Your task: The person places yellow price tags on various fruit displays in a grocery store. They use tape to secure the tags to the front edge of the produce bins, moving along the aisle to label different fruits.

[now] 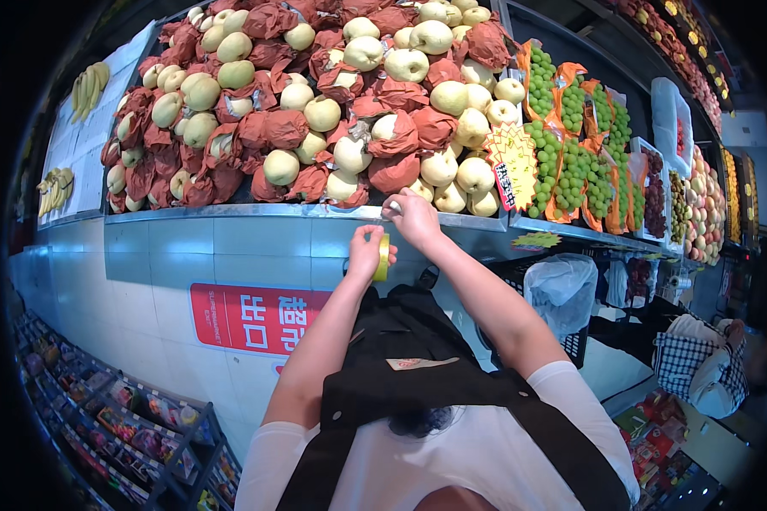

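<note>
My left hand (365, 253) holds a bright yellow roll (381, 258), which looks like tape seen edge-on, in front of the fruit stand. Farther forward and to the right, my right hand (414, 217) has its fingertips pinched together by the stand's metal front rim (268, 211). A small pale spot shows at those fingertips; whether it is a held piece or a nail, I cannot tell. Just beyond lie pale yellow pears (351, 155), some bare and others wrapped in red paper (393, 172).
A yellow starburst price sign (511, 167) stands right of the pears, beside bagged green grapes (572, 172). Bananas (90, 89) lie far left. Below the stand at right is a black crate (575, 350) with a plastic bag (559, 290). Low shelves (134, 428) stand lower left.
</note>
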`<act>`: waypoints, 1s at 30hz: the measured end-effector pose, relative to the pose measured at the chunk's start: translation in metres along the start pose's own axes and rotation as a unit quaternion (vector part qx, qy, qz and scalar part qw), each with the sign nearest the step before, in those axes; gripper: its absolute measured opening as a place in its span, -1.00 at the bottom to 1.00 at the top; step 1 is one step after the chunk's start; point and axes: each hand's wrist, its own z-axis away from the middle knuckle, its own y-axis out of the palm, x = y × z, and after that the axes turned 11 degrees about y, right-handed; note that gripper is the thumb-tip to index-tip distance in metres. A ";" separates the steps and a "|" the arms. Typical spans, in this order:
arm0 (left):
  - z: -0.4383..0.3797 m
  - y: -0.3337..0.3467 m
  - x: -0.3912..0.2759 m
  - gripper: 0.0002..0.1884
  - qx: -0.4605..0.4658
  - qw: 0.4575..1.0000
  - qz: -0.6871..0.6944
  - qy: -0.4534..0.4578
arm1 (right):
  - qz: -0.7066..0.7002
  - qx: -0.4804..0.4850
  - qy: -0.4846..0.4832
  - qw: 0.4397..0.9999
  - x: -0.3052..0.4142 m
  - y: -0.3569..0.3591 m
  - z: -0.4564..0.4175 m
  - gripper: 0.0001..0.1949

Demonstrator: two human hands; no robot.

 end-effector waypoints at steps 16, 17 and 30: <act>0.005 -0.012 0.009 -0.71 0.049 0.996 0.080 0.014 | 0.004 0.018 0.071 0.997 -0.006 0.000 -0.022 -0.73; 0.005 -0.013 0.013 -0.71 0.042 0.997 0.066 0.003 | 0.005 0.024 0.075 0.997 -0.006 0.000 -0.022 -0.73; 0.026 -0.022 0.027 -0.79 0.057 0.998 -0.031 0.024 | 0.034 0.050 0.084 0.995 -0.001 -0.008 -0.020 -0.68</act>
